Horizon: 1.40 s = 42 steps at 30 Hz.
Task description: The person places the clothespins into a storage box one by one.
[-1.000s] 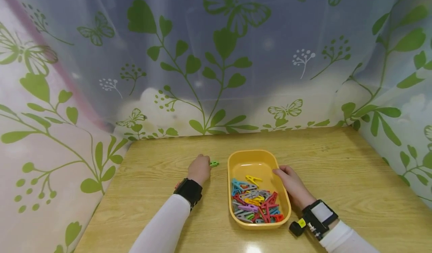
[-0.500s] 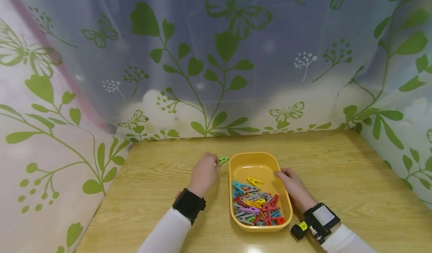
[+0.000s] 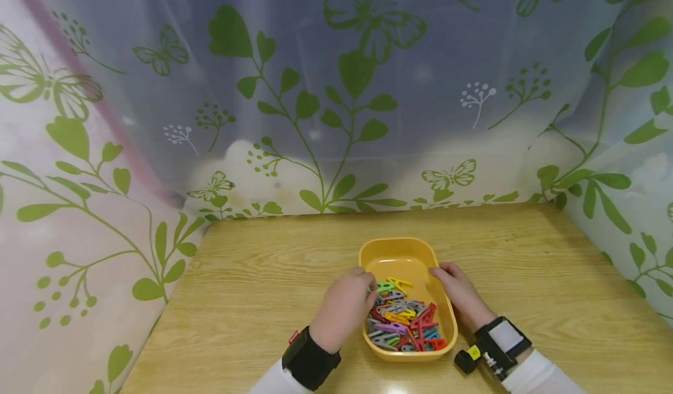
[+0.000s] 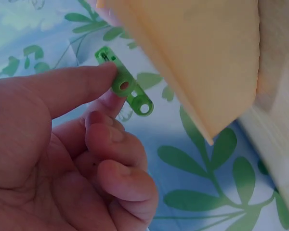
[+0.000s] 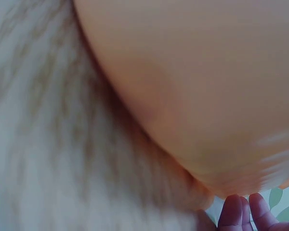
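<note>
Head view: left hand [image 3: 344,306] now over the left rim of the yellow tray [image 3: 398,252], moved there from the bare table [image 3: 252,277] where it was a second ago. Pinches a small green clip [image 3: 384,287], held just above the heap of colored clips [image 3: 402,324] in the near end of the tray. Half a second ago still outside the tray, by its far left corner, with the green clip sticking out toward the tray. Right hand [image 3: 462,297] in the same spot as before, lying along the right rim of the tray, fingers curled on the edge. Tray and heap not moved. Leaf curtain [image 3: 336,90] behind the table, as before.

Left wrist view: green clip [image 4: 125,86] pinched between thumb and first finger [image 4: 77,84], other fingers curled in under it. Tray wall [image 4: 197,57] close by on the right.

Right wrist view: very close and blurry. Tray wall [image 5: 202,91] fills most of it. Fingertips [image 5: 243,214] peek up at the bottom, pressed against the tray.
</note>
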Available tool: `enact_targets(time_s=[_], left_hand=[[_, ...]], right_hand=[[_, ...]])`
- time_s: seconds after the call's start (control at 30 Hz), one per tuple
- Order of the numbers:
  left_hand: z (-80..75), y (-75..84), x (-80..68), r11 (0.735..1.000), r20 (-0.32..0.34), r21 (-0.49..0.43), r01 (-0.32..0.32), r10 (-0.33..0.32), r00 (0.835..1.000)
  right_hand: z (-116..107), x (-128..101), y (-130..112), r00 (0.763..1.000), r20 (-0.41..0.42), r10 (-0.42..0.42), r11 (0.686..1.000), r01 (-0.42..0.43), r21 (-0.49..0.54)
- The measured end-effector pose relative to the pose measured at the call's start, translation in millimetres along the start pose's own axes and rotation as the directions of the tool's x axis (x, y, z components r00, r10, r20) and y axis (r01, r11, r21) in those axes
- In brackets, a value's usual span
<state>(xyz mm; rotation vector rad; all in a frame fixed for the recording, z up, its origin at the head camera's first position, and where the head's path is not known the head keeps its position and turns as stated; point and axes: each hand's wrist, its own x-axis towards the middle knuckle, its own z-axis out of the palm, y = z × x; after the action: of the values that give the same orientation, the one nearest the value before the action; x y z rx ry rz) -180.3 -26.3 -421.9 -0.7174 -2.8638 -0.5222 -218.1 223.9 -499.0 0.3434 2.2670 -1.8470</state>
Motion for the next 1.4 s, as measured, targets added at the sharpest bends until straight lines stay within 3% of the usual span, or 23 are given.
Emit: enact_targets(time_s=[0.27, 0.8, 0.97, 1.07, 1.17, 1.27, 1.33, 1.4], left_hand=[[14.6, 2.7, -2.2, 1.0, 0.027, 0.027, -0.002, 0.002, 1.0], [24.4, -2.5, -0.3, 0.999, 0.064, 0.033, 0.025, -0.027, 0.998], [19.0, -7.0, 0.7, 0.998, 0.071, -0.039, 0.042, -0.039, 0.997], [14.6, -12.4, 3.9, 0.992, 0.013, -0.107, 0.065, -0.064, 0.998], [12.9, -18.2, 8.4, 0.978, -0.071, -0.179, 0.107, -0.121, 0.99], [17.6, -24.6, 14.3, 0.952, -0.134, -0.267, 0.15, -0.19, 0.973], [23.0, -29.5, 18.8, 0.917, -0.134, -0.354, 0.184, -0.244, 0.96], [28.9, -34.5, 23.0, 0.86, -0.098, -0.458, 0.225, -0.301, 0.949]], right_hand=[[-0.6, -0.2, -0.6, 1.0, 0.005, 0.006, 1.0, -0.006, 0.001], [-0.8, -0.7, -1.4, 1.0, 0.003, 0.002, 1.0, -0.002, 0.005], [0.3, -0.3, -1.2, 1.0, 0.005, 0.003, 1.0, -0.004, 0.005], [1.1, 0.0, -1.5, 1.0, 0.01, -0.01, 1.0, 0.009, 0.02], [1.1, 0.3, -1.2, 1.0, 0.006, -0.013, 0.999, 0.013, 0.031], [0.7, -0.7, -1.2, 1.0, 0.004, -0.009, 1.0, 0.009, 0.018], [0.5, -0.8, -0.7, 1.0, 0.002, -0.002, 1.0, 0.002, 0.01], [0.3, -1.1, -0.6, 1.0, 0.004, 0.001, 1.0, -0.001, 0.005]])
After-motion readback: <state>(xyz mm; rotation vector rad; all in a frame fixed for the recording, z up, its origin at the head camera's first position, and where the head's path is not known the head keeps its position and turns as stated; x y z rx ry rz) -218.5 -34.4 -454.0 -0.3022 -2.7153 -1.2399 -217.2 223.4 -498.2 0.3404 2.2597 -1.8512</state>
